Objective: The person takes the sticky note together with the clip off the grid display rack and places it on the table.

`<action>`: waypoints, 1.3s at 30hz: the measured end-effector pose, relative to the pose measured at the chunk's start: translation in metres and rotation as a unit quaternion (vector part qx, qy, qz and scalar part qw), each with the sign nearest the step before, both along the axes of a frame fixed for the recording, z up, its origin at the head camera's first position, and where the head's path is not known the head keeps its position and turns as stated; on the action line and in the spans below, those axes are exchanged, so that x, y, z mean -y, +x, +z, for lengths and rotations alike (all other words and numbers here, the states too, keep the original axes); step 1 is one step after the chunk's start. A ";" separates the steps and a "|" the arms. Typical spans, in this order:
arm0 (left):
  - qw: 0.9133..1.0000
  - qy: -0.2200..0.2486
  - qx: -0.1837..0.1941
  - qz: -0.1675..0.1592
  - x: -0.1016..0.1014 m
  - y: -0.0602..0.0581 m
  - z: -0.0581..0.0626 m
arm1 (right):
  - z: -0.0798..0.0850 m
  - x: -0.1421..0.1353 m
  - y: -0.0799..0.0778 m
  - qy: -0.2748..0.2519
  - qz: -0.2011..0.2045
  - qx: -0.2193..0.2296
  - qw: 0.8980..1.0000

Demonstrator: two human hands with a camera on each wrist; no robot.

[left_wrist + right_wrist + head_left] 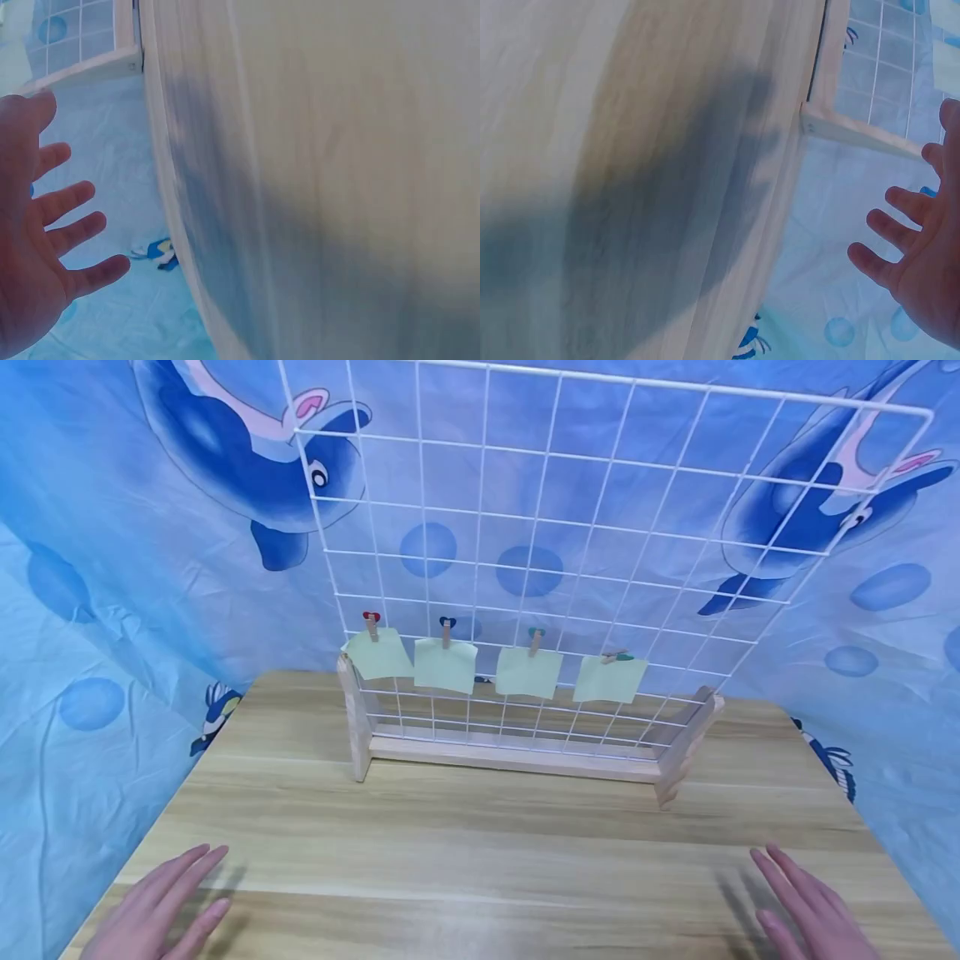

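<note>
My left hand [165, 906] hovers over the front left of the wooden table, fingers spread and holding nothing; the left wrist view shows the same. On the other side my right hand [810, 906] is likewise held with its fingers apart and nothing in them. Both are well away from a white wire grid [577, 510] in a wooden stand [517, 756]. Several pale green paper notes hang on the grid in a row. Small clothespins hold them: one with a red heart [372, 625], one dark blue [447, 632], one teal [536, 640], and a sideways one [617, 657] at right.
The wooden table [450, 843] narrows toward the back, where the stand stands. Blue cloth [97, 610] printed with dolphins and bubbles hangs behind and to both sides. The grid rises high above the tabletop.
</note>
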State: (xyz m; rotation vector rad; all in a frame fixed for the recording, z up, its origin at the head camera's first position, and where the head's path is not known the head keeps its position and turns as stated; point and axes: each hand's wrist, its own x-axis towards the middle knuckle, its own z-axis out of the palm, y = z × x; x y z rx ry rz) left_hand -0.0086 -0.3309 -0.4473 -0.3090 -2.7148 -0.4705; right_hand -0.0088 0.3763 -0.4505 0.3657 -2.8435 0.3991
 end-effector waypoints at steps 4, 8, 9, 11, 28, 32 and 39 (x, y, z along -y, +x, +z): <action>0.999 0.041 0.009 0.002 -0.013 -0.001 0.003 | 0.010 0.013 -0.005 -0.009 0.030 -0.045 0.998; 0.995 0.076 0.057 0.019 -0.025 -0.004 0.009 | 0.024 0.034 -0.008 -0.034 0.027 -0.013 0.999; 0.994 0.083 0.068 0.021 -0.027 -0.005 0.011 | 0.027 0.040 -0.009 -0.035 0.025 -0.007 0.999; 0.991 0.095 0.087 0.026 -0.030 -0.008 0.015 | 0.033 0.051 -0.012 -0.044 0.029 -0.007 0.999; 0.976 0.155 0.150 0.040 -0.056 -0.024 0.035 | 0.041 0.094 -0.029 -0.054 0.077 -0.055 0.994; 0.977 0.165 0.133 0.029 -0.062 -0.029 0.037 | 0.043 0.107 -0.033 -0.061 0.064 -0.044 0.995; 0.979 0.199 0.030 -0.032 -0.064 -0.050 0.039 | 0.050 0.123 -0.048 -0.072 0.115 -0.064 0.989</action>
